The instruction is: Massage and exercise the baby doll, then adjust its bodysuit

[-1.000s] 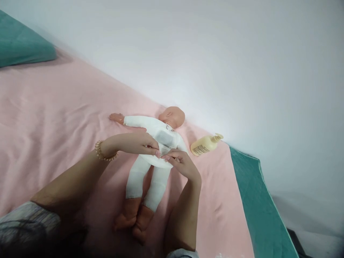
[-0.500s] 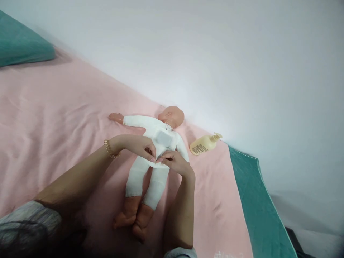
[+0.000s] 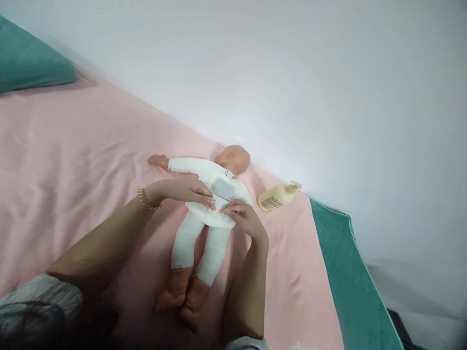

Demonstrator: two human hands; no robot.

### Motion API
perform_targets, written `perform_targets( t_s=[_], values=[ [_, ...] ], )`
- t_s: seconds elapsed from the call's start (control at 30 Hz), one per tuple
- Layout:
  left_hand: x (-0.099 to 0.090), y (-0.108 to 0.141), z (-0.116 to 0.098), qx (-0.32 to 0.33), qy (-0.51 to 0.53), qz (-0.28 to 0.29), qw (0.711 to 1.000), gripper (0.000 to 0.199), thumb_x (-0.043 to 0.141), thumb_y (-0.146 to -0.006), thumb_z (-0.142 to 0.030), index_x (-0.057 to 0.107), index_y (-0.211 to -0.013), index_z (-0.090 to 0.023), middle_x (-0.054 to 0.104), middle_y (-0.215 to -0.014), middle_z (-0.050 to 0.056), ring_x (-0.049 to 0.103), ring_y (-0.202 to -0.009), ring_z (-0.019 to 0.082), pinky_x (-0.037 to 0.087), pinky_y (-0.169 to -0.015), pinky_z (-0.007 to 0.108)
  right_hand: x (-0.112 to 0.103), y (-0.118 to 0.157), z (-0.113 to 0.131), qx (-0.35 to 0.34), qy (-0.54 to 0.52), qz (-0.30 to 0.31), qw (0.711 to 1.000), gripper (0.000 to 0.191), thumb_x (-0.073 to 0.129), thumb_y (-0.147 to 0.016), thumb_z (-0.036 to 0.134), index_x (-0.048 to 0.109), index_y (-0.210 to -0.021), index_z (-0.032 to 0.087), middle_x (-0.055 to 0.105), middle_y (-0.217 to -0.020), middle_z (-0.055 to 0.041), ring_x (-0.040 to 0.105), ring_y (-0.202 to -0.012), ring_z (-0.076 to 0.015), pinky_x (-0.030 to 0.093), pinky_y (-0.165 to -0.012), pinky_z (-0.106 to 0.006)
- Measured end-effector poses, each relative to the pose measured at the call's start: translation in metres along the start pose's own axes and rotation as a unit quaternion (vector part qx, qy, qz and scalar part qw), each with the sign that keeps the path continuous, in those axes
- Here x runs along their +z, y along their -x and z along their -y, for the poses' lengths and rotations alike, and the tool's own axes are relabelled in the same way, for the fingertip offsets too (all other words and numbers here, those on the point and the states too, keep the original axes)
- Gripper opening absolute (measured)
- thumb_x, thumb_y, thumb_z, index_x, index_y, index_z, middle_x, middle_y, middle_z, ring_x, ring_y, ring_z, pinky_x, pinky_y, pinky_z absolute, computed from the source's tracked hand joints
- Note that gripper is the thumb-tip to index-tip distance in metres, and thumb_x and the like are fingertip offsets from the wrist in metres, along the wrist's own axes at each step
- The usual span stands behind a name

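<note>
A baby doll (image 3: 187,243) with a white cloth body lies on the pink bed cover, its bald head away from me and its face out of sight. A pale grey panel (image 3: 223,188) shows on its torso. Over its hips, a white garment (image 3: 215,218) spreads with a rounded lower edge. My left hand (image 3: 191,192), below a beaded bracelet, has its fingers pressed together on the garment just under the panel. Close by on the right, my right hand (image 3: 245,217) pinches the same garment between thumb and fingers. A small gap separates the fingertips.
A yellow pump bottle (image 3: 277,196) lies tilted on the pink cover (image 3: 91,146), right of the doll. Green bedding (image 3: 346,262) shows at the right edge, a green pillow (image 3: 32,58) at upper left. A white wall (image 3: 273,73) rises behind the bed.
My hands have moved slightly apart and up toward the panel. The garment's lower edge, bunched between my fingers before, now lies spread over the doll's hips.
</note>
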State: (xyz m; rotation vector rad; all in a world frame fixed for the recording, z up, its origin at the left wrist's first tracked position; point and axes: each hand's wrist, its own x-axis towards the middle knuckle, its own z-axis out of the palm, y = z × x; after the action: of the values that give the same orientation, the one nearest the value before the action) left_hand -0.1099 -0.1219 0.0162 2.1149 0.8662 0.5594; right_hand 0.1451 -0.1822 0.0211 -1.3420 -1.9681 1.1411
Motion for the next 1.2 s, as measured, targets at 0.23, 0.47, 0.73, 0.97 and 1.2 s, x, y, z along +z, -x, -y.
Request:
perform_targets(
  t_s=[0.23,0.47,0.73,0.97,1.2],
  values=[
    [0.003,-0.005,-0.001,-0.013,0.117,0.158,0.980,0.052,0.033,-0.101,-0.045,0.077,-0.097,-0.018,0.075,-0.100,0.007,0.067,-0.092,0.020,0.052,-0.088,0.031,0.007,-0.005,0.000,0.024,0.006,0.003,1.000,0.019,0.062,-0.089,0.026,0.081,-0.084,0.027,0.068,-0.090,-0.0030,0.062,-0.084,-0.0171,0.048,-0.077,-0.030],
    [0.002,-0.006,0.002,0.006,0.143,0.147,0.979,0.054,0.035,-0.101,-0.054,0.077,-0.095,-0.020,0.075,-0.102,0.007,0.067,-0.090,0.019,0.052,-0.086,0.031,0.005,-0.005,-0.005,-0.002,0.003,-0.004,1.000,0.019,0.062,-0.089,0.030,0.081,-0.085,0.027,0.069,-0.089,-0.0035,0.062,-0.084,-0.0181,0.048,-0.076,-0.031],
    [0.003,-0.011,0.006,0.031,0.130,0.069,0.989,0.052,0.039,-0.099,-0.055,0.077,-0.092,-0.022,0.076,-0.097,0.006,0.066,-0.089,0.020,0.052,-0.086,0.031,0.005,-0.010,-0.016,-0.025,-0.013,-0.082,0.996,0.022,0.063,-0.089,0.040,0.080,-0.089,0.026,0.067,-0.089,-0.0044,0.061,-0.085,-0.0183,0.049,-0.075,-0.031],
    [0.010,-0.012,0.005,-0.009,0.122,0.083,0.989,0.051,0.039,-0.100,-0.051,0.077,-0.092,-0.018,0.076,-0.097,0.006,0.066,-0.091,0.020,0.051,-0.088,0.030,0.010,-0.013,-0.014,-0.012,-0.008,-0.072,0.997,0.019,0.062,-0.088,0.031,0.080,-0.083,0.026,0.067,-0.085,-0.0027,0.061,-0.082,-0.0169,0.048,-0.076,-0.030],
    [0.012,-0.014,0.003,-0.006,0.119,0.024,0.993,0.049,0.040,-0.099,-0.049,0.076,-0.089,-0.017,0.076,-0.094,0.007,0.066,-0.090,0.021,0.050,-0.087,0.033,0.010,-0.015,-0.014,-0.014,0.004,-0.114,0.993,0.022,0.059,-0.089,0.035,0.077,-0.081,0.023,0.067,-0.086,-0.0039,0.061,-0.082,-0.0181,0.046,-0.074,-0.030]
  ],
)
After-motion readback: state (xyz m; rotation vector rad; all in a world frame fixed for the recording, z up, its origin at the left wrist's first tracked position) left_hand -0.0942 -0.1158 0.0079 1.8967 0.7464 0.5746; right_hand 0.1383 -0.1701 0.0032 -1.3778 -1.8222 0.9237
